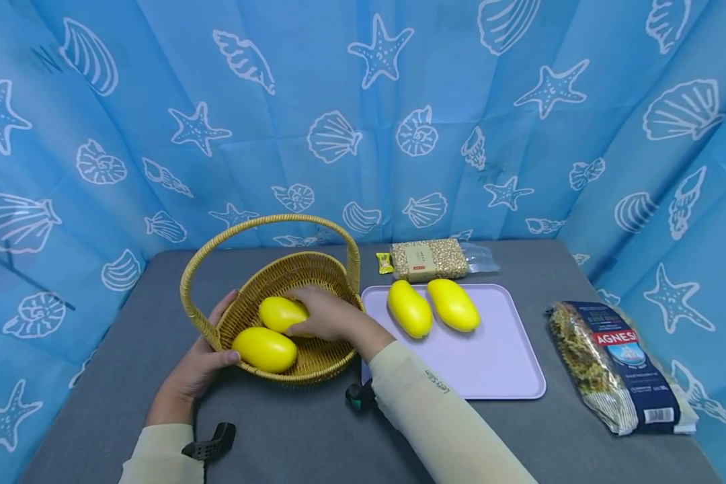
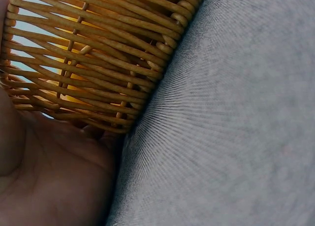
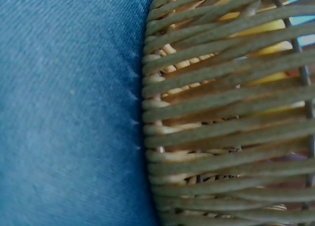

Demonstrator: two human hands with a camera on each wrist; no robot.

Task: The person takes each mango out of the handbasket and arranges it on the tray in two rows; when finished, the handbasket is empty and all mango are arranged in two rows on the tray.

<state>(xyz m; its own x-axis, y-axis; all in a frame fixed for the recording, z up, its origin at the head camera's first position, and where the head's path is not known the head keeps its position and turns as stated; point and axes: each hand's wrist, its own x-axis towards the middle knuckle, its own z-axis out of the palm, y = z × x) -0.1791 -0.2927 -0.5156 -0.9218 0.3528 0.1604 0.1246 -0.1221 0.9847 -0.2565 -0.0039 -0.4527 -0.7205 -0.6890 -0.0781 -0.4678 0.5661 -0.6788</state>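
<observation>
A woven wicker basket with a tall arched handle stands at the left of the table. My left hand grips its left rim, thumb over the edge; in the left wrist view the palm lies against the weave. Inside the basket my right hand holds a yellow mango from its right side, with some fingers hidden. Another mango lies in front of it in the basket. The right wrist view shows only the basket's woven wall, with yellow behind the gaps.
Two more mangoes lie on a lilac tray right of the basket. Behind the tray are a bag of pale beans or grains and a small yellow packet. A pasta bag lies far right. A blue curtain hangs behind.
</observation>
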